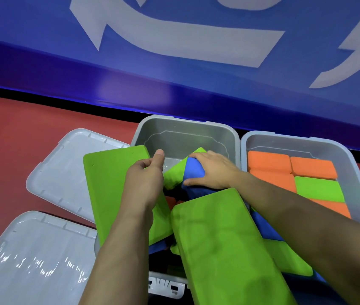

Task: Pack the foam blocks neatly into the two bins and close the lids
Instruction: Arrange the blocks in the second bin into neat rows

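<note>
Bottom left of the frame: a clear grey lid (31,258) lies flat on the red floor (20,133), with a second lid (64,170) just beyond it. Bottom centre: a large green foam block (218,245) lies tilted across the near rim of the middle bin (185,128), over blue and green blocks that are partly hidden. Another green block (110,190) leans over the bin's left edge.

Left hand (146,179) — fingers curled round the upper right edge of that leaning green block, thumb up; it grips the block. Right hand (212,170) — reaching in from the right, fingers bent over a blue block (193,170) in the middle of the bin, beside a smaller green block (174,175); it holds the blue one.

Centre right: the second bin (295,142) stands touching the first, with orange blocks (289,166) and a green block (318,188) packed flat inside.

Top of the frame: a blue wall (174,80) with white markings.
</note>
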